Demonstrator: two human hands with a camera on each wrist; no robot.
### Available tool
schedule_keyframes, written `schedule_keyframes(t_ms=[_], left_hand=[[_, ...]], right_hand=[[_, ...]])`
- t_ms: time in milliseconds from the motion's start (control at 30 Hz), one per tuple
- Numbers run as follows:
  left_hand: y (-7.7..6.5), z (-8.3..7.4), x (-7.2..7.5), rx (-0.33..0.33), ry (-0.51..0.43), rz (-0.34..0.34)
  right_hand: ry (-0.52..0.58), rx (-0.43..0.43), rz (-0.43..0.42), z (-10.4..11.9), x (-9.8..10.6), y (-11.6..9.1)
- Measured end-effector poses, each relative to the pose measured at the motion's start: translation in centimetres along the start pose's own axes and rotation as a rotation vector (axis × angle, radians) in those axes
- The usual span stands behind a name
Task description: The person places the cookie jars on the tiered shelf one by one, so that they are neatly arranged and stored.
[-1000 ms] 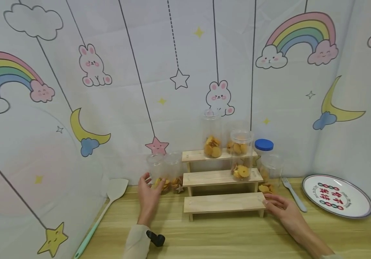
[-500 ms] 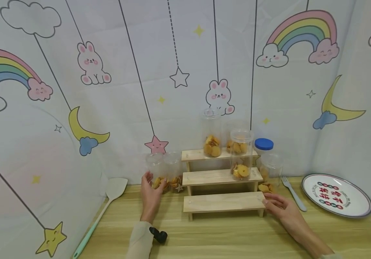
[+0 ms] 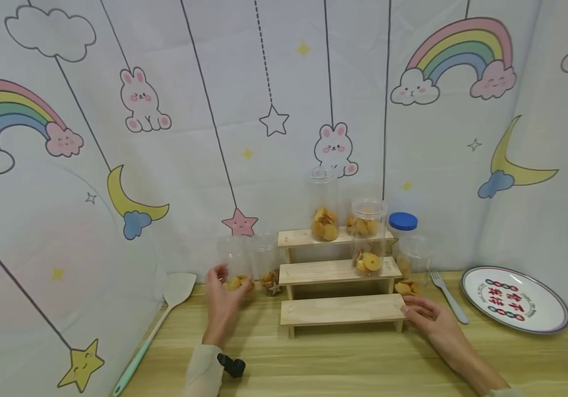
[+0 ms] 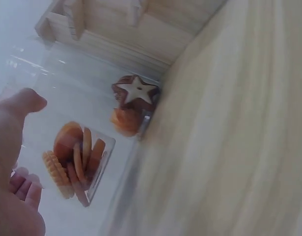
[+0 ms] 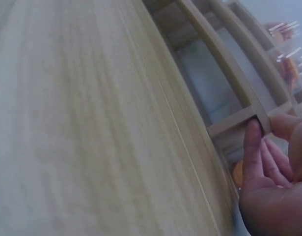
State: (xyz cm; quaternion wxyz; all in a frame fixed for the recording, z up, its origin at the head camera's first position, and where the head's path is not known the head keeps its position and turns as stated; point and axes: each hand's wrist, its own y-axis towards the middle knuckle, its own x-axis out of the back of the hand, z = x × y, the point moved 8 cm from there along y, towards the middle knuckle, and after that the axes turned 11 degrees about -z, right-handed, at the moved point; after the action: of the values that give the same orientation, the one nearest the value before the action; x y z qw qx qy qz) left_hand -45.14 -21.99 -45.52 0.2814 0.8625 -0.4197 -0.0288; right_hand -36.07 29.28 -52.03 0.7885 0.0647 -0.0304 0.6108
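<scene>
My left hand [image 3: 225, 300] grips a clear jar [image 3: 233, 253] of cookies at the left of a three-step wooden shelf [image 3: 340, 310]. In the left wrist view its thumb and fingers stand on either side of the jar, with cookies [image 4: 78, 162] at the bottom. Just right of it stands another clear jar [image 3: 265, 256], holding cookies, one of them star-shaped [image 4: 137, 91]. My right hand [image 3: 432, 320] pinches the right end of the lowest step; in the right wrist view, thumb and finger meet the board's corner [image 5: 259, 115].
Cookie jars stand on the top [image 3: 324, 220] and middle [image 3: 369, 242] steps. Right of the shelf are a clear jar [image 3: 415, 264], a blue-lidded jar [image 3: 403, 221], a fork [image 3: 449, 298] and a plate [image 3: 544, 309]. A spatula [image 3: 177, 289] lies at the left.
My left hand has shifted a little left with its jar, widening the gap to the neighbouring jar. My right hand stays on the shelf's end.
</scene>
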Motion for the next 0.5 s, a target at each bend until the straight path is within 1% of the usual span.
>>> schedule_keyframes(t_ms=[133, 333, 500], left_hand=[[0.4, -1.3, 1.0, -0.068, 0.008, -0.018], [0.5, -3.8, 1.9, -0.146, -0.026, -0.002], [0.2, -6.0, 2.1, -0.171, -0.05, 0.029]], right_hand=[[-0.007, -0.01, 0.0, 0.0, -0.1, 0.0], [-0.025, 0.006, -0.01, 0.1, 0.1, -0.1], [-0.026, 0.02, -0.009, 0.2, 0.1, 0.0]])
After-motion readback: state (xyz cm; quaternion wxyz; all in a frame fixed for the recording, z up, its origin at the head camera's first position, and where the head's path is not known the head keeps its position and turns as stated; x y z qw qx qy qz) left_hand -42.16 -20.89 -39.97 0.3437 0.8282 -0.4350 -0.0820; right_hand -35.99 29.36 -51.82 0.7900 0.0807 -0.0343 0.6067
